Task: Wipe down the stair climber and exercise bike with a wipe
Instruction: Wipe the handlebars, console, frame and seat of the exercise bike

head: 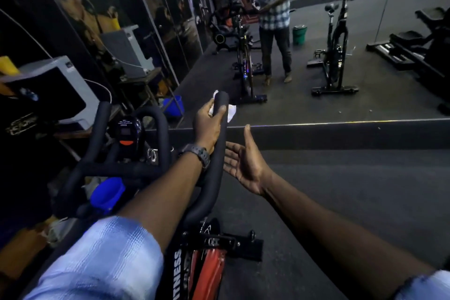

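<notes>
The white wipe (220, 109) is wrapped round the tip of the exercise bike's right handlebar (218, 153), clamped there by my left hand (208, 124). My right hand (243, 161) hovers open beside the bar, palm facing it.

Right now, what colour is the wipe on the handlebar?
White; the wipe shows best in the head view, under the left hand.

Dim gym room; dark rubber floor (341, 202) runs to a large wall mirror (341, 56) reflecting 1 more bike and benches; glossy dark panels (151, 2) line the left wall; grey cabinet (60, 85), blue bucket (174, 105) beside a table (143, 78) at left.
</notes>
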`<state>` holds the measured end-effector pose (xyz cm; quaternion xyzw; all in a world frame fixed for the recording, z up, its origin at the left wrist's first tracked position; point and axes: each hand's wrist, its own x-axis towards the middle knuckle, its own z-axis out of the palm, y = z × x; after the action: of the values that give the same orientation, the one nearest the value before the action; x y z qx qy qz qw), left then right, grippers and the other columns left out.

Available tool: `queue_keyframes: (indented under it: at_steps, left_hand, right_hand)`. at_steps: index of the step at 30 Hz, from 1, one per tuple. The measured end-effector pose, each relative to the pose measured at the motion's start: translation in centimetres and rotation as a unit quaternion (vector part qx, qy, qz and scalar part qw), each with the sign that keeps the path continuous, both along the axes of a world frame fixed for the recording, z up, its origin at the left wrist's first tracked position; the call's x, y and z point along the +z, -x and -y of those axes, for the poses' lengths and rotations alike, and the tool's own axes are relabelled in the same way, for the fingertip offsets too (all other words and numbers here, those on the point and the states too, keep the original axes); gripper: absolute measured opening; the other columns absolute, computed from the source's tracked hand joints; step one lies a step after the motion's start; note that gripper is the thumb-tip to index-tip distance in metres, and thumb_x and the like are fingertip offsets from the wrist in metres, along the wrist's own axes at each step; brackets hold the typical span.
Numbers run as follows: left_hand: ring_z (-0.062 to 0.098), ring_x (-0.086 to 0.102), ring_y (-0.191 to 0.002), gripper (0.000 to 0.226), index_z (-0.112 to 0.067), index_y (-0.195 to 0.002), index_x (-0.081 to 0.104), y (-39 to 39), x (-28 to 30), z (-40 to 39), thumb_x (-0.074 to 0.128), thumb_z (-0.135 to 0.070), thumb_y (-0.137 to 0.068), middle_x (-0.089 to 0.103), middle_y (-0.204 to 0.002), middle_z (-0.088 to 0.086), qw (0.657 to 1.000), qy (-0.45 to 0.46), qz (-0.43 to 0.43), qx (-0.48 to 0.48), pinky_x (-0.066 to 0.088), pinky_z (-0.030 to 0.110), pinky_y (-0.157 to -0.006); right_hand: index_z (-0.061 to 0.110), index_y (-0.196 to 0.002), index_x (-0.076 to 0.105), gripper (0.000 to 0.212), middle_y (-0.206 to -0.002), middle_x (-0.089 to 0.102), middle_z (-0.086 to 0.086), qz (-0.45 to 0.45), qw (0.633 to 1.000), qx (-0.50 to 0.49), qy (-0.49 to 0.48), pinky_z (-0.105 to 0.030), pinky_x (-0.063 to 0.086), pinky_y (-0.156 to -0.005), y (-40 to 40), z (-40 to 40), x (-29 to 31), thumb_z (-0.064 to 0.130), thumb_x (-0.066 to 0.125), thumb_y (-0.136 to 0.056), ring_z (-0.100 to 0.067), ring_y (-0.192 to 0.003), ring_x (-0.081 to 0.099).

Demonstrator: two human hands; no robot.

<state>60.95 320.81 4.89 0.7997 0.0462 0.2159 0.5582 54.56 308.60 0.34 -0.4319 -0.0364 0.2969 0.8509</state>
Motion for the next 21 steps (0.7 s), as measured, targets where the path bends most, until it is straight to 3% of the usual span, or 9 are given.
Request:
queue_keyframes:
  at_steps: [2, 4, 7, 9, 10, 12, 14, 18, 21]
  left_hand:
    - [0.011, 0.056, -0.123, 0.045, -0.005, -0.139, 0.054, 2.1, -0.3, 0.2, 0.061, -0.013, -0.095, 0.059, -0.135, -0.001, 0.998, -0.06, -0.003, 0.019, 0.043, 0.019, -0.1]
    - [0.016, 0.057, -0.123, 0.048, -0.007, -0.142, 0.05, 4.1, -0.7, 0.0, 0.059, -0.008, -0.095, 0.061, -0.135, 0.008, 0.981, -0.192, 0.003, 0.033, 0.043, 0.023, -0.097]
    - [0.034, 0.058, -0.12, 0.054, -0.013, -0.149, 0.041, 7.2, -1.4, -0.9, 0.05, -0.014, -0.096, 0.057, -0.138, 0.016, 0.915, -0.404, 0.0, -0.006, 0.049, 0.041, -0.095]
    - [0.038, 0.042, -0.137, 0.058, -0.014, -0.155, 0.028, 8.7, -2.1, -1.1, 0.043, -0.018, -0.099, 0.042, -0.152, 0.014, 0.874, -0.48, -0.029, -0.072, 0.041, 0.047, -0.109]
    - [0.038, 0.026, -0.146, 0.06, -0.013, -0.157, 0.021, 8.8, -2.3, -1.1, 0.042, -0.016, -0.1, 0.032, -0.158, 0.013, 0.854, -0.509, -0.038, -0.1, 0.029, 0.045, -0.118]
    - [0.038, -0.001, -0.151, 0.063, -0.009, -0.158, 0.012, 8.1, -1.8, -0.7, 0.042, -0.014, -0.103, 0.014, -0.164, 0.012, 0.828, -0.546, -0.043, -0.124, 0.007, 0.043, -0.122]
    - [0.037, -0.014, -0.15, 0.065, -0.009, -0.158, 0.004, 6.2, -0.9, -0.1, 0.04, -0.018, -0.104, 0.002, -0.166, 0.011, 0.821, -0.556, -0.057, -0.114, 0.003, 0.046, -0.122]
    - [0.036, -0.015, -0.15, 0.065, -0.005, -0.157, 0.004, 3.8, 0.0, 0.7, 0.037, -0.024, -0.105, -0.002, -0.165, 0.016, 0.803, -0.586, -0.065, -0.085, 0.004, 0.048, -0.124]
    - [0.036, 0.002, -0.152, 0.059, 0.001, -0.153, 0.023, 6.2, -0.6, -0.4, 0.036, -0.028, -0.103, 0.018, -0.161, 0.021, 0.758, -0.64, -0.007, -0.123, 0.013, 0.048, -0.123]
  right_hand:
    - [0.007, -0.136, 0.054, 0.091, -0.125, 0.069, -0.009, -0.001, 1.0, 0.015, 0.004, -0.033, 0.051, -0.102, 0.0, 0.6, -0.2, 0.081, 0.028, -0.089, -0.018, -0.116, 0.066]
    - [0.005, -0.142, 0.048, 0.096, -0.13, 0.066, -0.01, -0.009, 1.0, 0.026, 0.006, -0.032, 0.05, -0.103, 0.0, 1.0, -0.7, 0.082, 0.029, -0.088, -0.018, -0.118, 0.065]
    - [0.005, -0.149, 0.041, 0.103, -0.14, 0.058, -0.01, -0.017, 0.999, 0.042, 0.003, -0.036, 0.044, -0.11, 0.2, 1.0, -1.4, 0.085, 0.031, -0.085, -0.019, -0.126, 0.059]
    - [0.007, -0.15, 0.04, 0.106, -0.145, 0.054, -0.009, -0.015, 0.999, 0.049, 0.004, -0.039, 0.04, -0.114, 0.2, 0.9, -1.9, 0.088, 0.032, -0.082, -0.019, -0.131, 0.054]
    - [0.008, -0.148, 0.042, 0.105, -0.145, 0.054, -0.009, -0.017, 0.999, 0.047, 0.0, -0.039, 0.04, -0.114, 0.2, 0.7, -2.0, 0.089, 0.032, -0.081, -0.019, -0.131, 0.054]
    - [0.01, -0.146, 0.046, 0.101, -0.142, 0.056, -0.01, -0.023, 0.999, 0.043, -0.004, -0.036, 0.043, -0.111, 0.1, 0.6, -2.1, 0.087, 0.03, -0.083, -0.018, -0.127, 0.058]
    - [0.007, -0.151, 0.038, 0.109, -0.148, 0.05, -0.012, -0.028, 0.999, 0.042, -0.002, -0.033, 0.044, -0.108, -0.1, 0.4, -2.3, 0.089, 0.03, -0.081, -0.021, -0.133, 0.053]
    - [0.005, -0.153, 0.033, 0.116, -0.153, 0.044, -0.014, -0.038, 0.999, 0.031, 0.003, -0.029, 0.047, -0.1, -0.4, 0.6, -2.4, 0.092, 0.033, -0.076, -0.024, -0.138, 0.047]
    - [0.003, -0.149, 0.041, 0.116, -0.148, 0.049, -0.017, -0.049, 0.998, 0.032, -0.002, -0.032, 0.049, -0.102, -0.4, 0.8, -2.3, 0.093, 0.033, -0.075, -0.025, -0.131, 0.055]
